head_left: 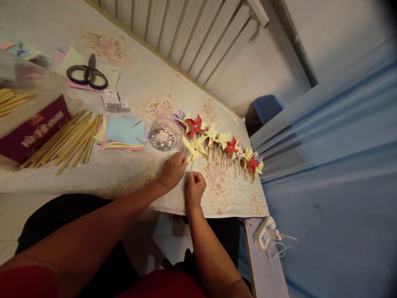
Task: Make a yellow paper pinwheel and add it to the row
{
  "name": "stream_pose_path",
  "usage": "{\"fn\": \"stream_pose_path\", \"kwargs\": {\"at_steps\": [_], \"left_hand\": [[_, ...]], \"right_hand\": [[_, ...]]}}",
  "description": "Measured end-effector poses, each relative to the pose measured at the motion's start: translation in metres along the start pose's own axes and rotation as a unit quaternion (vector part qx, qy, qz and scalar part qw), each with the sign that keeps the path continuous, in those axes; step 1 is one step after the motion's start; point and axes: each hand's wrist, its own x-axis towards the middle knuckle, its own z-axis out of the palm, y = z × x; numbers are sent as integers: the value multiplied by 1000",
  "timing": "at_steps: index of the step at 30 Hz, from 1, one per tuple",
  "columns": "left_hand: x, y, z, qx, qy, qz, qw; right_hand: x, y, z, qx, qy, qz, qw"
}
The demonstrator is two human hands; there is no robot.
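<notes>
A yellow paper pinwheel (pixel 194 150) with a shiny pin at its centre is held above the near part of the table. My right hand (pixel 196 188) pinches the lower end of its thin stick. On the other side, my left hand (pixel 173 169) has its fingers closed at the pinwheel's lower left blade; the fingertips are partly hidden. Just beyond lies a row of finished pinwheels, among them a red pinwheel (pixel 195 126) and another red pinwheel (pixel 232 147). A round clear dish (pixel 151 134) of metal pins sits close to my left hand.
To the left are stacked paper squares (pixel 124 131), small boxes (pixel 112 99), black-handled scissors (pixel 90 75) on more paper, a pile of wooden sticks (pixel 72 138) and a purple box (pixel 37 128). A power strip (pixel 265 232) lies beyond the table's right edge, near a blue curtain (pixel 325 165).
</notes>
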Motion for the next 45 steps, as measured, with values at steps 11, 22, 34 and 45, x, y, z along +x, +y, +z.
{"fn": "stream_pose_path", "kwargs": {"at_steps": [11,22,34,45], "left_hand": [[-2,-1,2,6,-3,-22,1000],[0,-3,4,-20,14,-13,1000],[0,-3,4,-22,24,9,999],[1,-2,5,-21,16,15,1000]], "right_hand": [[0,-1,1,3,7,-2,1000],[0,-2,1,5,6,1,1000],[0,-1,0,2,5,-2,1000],[0,-1,0,4,4,-7,1000]]}}
